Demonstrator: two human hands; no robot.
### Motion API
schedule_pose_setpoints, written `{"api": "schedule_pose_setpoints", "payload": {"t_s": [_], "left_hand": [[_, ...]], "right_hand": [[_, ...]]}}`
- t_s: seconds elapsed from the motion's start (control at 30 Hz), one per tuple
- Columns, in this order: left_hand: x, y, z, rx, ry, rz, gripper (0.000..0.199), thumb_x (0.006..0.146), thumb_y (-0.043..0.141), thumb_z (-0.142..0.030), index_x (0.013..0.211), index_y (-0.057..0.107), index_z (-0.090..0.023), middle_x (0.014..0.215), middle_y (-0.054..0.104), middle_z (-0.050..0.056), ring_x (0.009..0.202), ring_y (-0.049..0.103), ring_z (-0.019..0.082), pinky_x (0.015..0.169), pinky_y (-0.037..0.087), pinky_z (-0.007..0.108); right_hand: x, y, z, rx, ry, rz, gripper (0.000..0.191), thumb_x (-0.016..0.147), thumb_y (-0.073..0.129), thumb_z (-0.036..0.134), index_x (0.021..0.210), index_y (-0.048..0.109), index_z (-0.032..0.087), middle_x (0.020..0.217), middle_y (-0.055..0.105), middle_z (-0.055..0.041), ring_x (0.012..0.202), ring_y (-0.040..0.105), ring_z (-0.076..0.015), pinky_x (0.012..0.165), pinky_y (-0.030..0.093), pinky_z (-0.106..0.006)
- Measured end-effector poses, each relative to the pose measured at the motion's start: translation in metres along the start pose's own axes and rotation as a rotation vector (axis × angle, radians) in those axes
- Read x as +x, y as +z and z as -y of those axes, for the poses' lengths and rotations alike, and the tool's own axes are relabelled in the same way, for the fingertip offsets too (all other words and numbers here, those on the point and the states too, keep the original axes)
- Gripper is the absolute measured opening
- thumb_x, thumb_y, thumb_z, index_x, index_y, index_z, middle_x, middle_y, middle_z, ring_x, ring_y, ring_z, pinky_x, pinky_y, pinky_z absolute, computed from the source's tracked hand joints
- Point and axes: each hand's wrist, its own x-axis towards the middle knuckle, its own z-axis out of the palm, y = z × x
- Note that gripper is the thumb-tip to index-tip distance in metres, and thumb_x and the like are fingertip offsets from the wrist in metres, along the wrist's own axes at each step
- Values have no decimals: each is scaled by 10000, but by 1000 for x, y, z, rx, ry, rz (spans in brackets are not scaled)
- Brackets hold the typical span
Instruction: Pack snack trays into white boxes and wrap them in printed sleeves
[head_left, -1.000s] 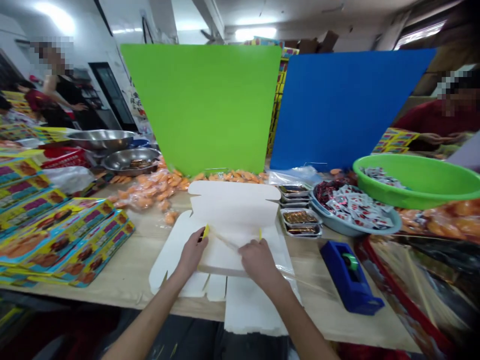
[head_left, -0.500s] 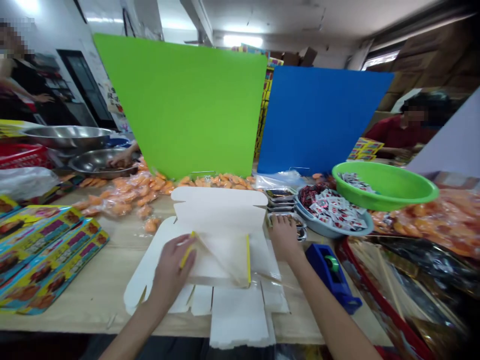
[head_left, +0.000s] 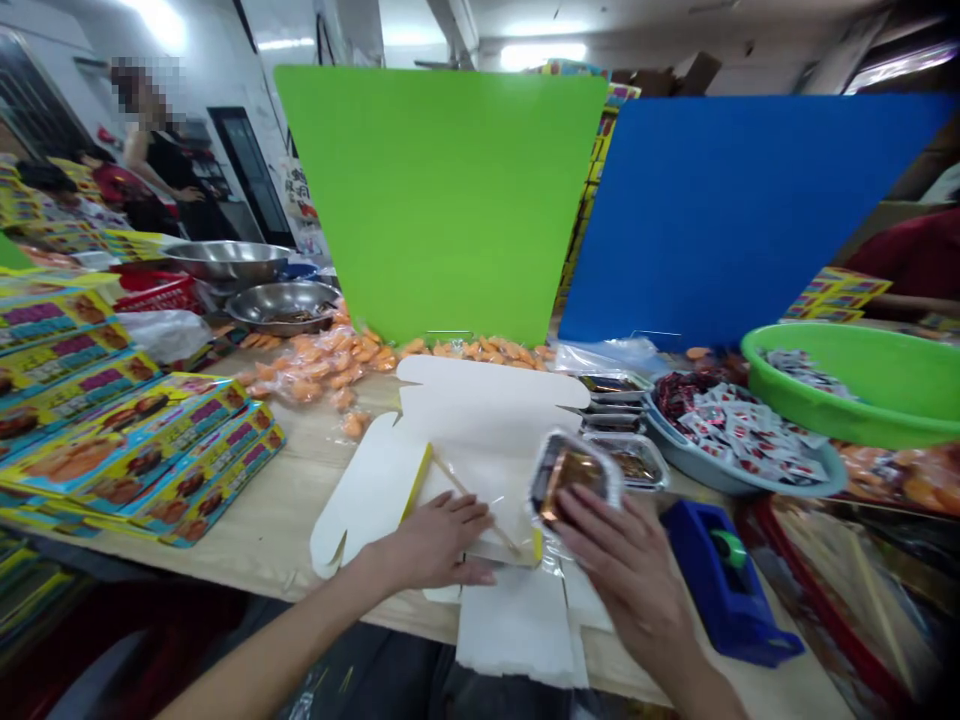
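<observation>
An unfolded white carton (head_left: pixel 480 400) lies on the table before me, with yellow side edges at its middle panel. A thin wooden stick (head_left: pixel 454 474) lies slantwise across that panel. My left hand (head_left: pixel 442 540) rests over the panel beside the stick, its fingers stretched out and holding nothing. In my right hand (head_left: pixel 634 565) is a small foil tray (head_left: pixel 551 468) with brown, shiny contents, tilted above the carton's right side. More foil trays (head_left: pixel 626 462) are stacked just behind it.
A blue tape dispenser (head_left: pixel 720 590) stands at the right. Behind it are a blue-grey basin (head_left: pixel 825 475) of sachets and a green basin (head_left: pixel 900 400). Orange packets (head_left: pixel 322 360) lie at the back left, near printed boxes (head_left: pixel 157 440). Green (head_left: pixel 450 200) and blue (head_left: pixel 735 220) boards stand behind.
My right hand has come from the stacked trays towards me with one foil tray. My left hand has left the carton's left yellow edge and lies flatter over the panel. The view has turned left.
</observation>
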Motion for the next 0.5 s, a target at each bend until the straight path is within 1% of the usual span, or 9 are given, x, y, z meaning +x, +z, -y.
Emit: {"api": "schedule_pose_setpoints", "payload": {"t_s": [0.07,0.1,0.2,0.27,0.33,0.37,0.43,0.47,0.5], "left_hand": [[0,3,1,32,18,-40,619,767,476,-603,1269,475,-240,1323,477,111,1263,371,284,1065,221,441],[-1,5,1,55,13,-60,612,758,494,-600,1250,494,-236,1311,490,114,1261,372,285,1070,207,451],[-11,4,2,106,-17,-118,656,728,512,-625,1212,526,-182,1276,515,150,1248,380,306,1072,181,493],[-23,-1,8,90,-10,-164,634,733,507,-624,1185,545,-180,1251,538,142,1226,413,286,1075,192,472],[-39,-9,24,32,-46,-266,487,781,491,-569,1100,597,-216,1196,585,98,1160,486,236,1062,253,407],[-47,-14,36,-9,-137,-369,396,809,476,-528,1021,628,-231,1147,614,74,1107,526,208,1036,301,367],[-61,-24,71,-76,-449,-644,317,846,436,-459,894,639,-220,1061,634,63,1032,559,186,968,375,322],[-66,-28,93,-99,-645,-794,307,844,433,-442,875,624,-204,1049,621,74,1031,554,193,945,393,320],[-69,-33,116,-101,-790,-892,313,836,439,-429,937,594,-177,1079,590,102,1067,529,221,949,386,352]], "right_hand": [[11,21,8,83,-99,89,410,892,394,143,1270,419,300,1322,460,4,1287,310,-192,1014,202,-460],[14,34,8,113,-119,115,400,897,398,144,1265,425,299,1327,454,9,1293,297,-187,1014,203,-455],[19,67,1,142,-112,179,362,908,419,200,1253,445,306,1318,463,-1,1280,323,-182,995,235,-439],[18,79,-4,123,-121,247,369,898,451,273,1264,438,320,1298,483,-8,1258,361,-201,985,252,-445],[17,81,-9,89,-175,266,396,867,497,366,1259,447,332,1273,506,-3,1233,397,-222,987,247,-443],[16,80,-11,67,-214,248,404,847,519,409,1240,469,334,1258,519,5,1217,418,-228,998,227,-435],[13,76,-16,18,-288,180,384,809,554,461,1172,528,338,1223,545,24,1168,470,-229,1035,151,-405],[11,76,-19,0,-314,148,354,796,569,469,1128,555,347,1203,558,37,1132,503,-225,1052,102,-383],[7,77,-22,-6,-338,124,314,787,581,467,1084,571,365,1177,574,55,1087,539,-214,1064,55,-356]]}}
